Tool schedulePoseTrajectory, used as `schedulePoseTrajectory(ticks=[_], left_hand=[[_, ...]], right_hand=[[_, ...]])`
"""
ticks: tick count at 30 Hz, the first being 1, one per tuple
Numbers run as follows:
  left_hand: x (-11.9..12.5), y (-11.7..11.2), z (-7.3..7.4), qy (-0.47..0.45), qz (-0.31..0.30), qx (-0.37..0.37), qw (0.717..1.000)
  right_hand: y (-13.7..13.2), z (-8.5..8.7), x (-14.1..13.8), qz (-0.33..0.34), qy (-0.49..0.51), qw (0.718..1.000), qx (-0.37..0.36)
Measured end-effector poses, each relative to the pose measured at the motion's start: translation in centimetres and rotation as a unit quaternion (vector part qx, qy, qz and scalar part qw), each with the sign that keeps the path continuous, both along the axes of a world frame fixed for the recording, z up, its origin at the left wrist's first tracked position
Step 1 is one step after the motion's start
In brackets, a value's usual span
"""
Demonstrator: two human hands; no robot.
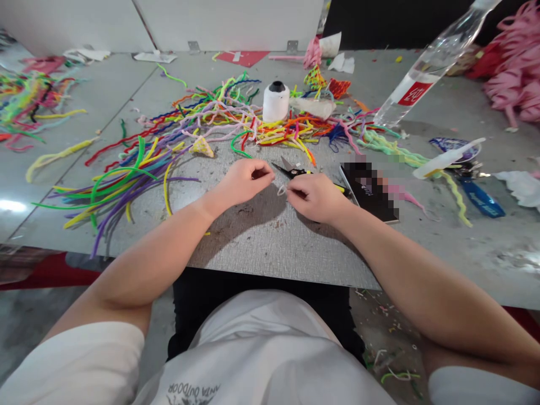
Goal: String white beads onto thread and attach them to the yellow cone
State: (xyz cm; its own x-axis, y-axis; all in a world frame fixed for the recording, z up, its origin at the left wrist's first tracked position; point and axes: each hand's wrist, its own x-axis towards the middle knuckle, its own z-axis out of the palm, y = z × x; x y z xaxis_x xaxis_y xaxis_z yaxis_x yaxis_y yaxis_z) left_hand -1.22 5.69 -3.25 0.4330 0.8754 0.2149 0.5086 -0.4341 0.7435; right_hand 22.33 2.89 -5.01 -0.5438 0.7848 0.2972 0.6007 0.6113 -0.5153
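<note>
Both my hands are low over the grey table, a short gap apart. My right hand [314,198] is closed in a pinch, and a small white loop of thread [282,190] shows at its fingertips. My left hand [245,181] is also closed, thumb and fingertips pressed together; what lies between them, if anything, is too small to make out. Just behind the hands is a pair of scissors [291,169] with dark blades and black-and-yellow handles, partly hidden by my right hand. A white thread spool [275,102] with a black top stands farther back.
Coloured fuzzy strips [122,185] lie left, with a mixed heap [211,115] behind. A black flat box [367,191] lies right of my right hand. Beyond are a clear bottle [426,73], a white nozzle bottle [447,159], a blue-handled tool [481,197] and pink loops [514,67].
</note>
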Motion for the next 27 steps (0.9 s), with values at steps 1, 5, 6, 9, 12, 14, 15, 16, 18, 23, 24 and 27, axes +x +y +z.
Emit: schedulePoseTrajectory(ticks=[1, 5, 6, 9, 12, 14, 15, 16, 18, 23, 24, 27], left_hand=[[0.0, 0.0, 0.0, -0.004, 0.005, -0.001, 1.0], [0.0, 0.1, 0.1, -0.024, 0.009, -0.013, 1.0], [0.0, 0.1, 0.1, -0.027, 0.009, -0.015, 0.999], [0.0, 0.0, 0.3, -0.036, 0.001, -0.023, 0.999], [0.0, -0.2, 0.5, -0.044, -0.012, -0.029, 0.999], [0.0, -0.2, 0.6, -0.044, -0.011, -0.033, 0.998], [0.0, -0.2, 0.6, -0.042, -0.007, -0.035, 0.998], [-0.1, -0.2, 0.6, -0.04, -0.002, -0.037, 0.999], [-0.1, 0.0, 0.5, -0.043, 0.009, -0.04, 0.998], [-0.2, 0.4, 0.3, -0.069, 0.038, -0.059, 0.995], [-0.2, 0.5, 0.2, -0.077, 0.046, -0.058, 0.994], [-0.3, 0.7, -0.1, -0.109, 0.077, -0.046, 0.99]], right_hand=[[-0.1, 0.1, 0.0, 0.006, -0.007, 1.0, 0.003], [-0.2, 0.2, 0.2, 0.025, -0.033, 0.999, 0.01], [-0.2, 0.2, 0.3, 0.029, -0.037, 0.999, 0.013], [-0.1, 0.5, 0.8, -0.019, -0.056, 0.997, 0.053], [0.4, 0.7, 1.7, -0.171, -0.105, 0.978, 0.058], [0.7, 0.8, 2.2, -0.238, -0.151, 0.96, 0.005], [0.8, 0.8, 2.4, -0.251, -0.172, 0.952, -0.022], [0.8, 0.8, 2.5, -0.255, -0.192, 0.947, -0.041], [0.4, 0.8, 2.5, -0.252, -0.223, 0.94, -0.055], [-1.0, 1.0, 2.8, -0.213, -0.285, 0.934, -0.044], [-1.1, 1.1, 3.0, -0.209, -0.292, 0.932, -0.05], [-1.1, 1.4, 3.3, -0.206, -0.294, 0.931, -0.071]])
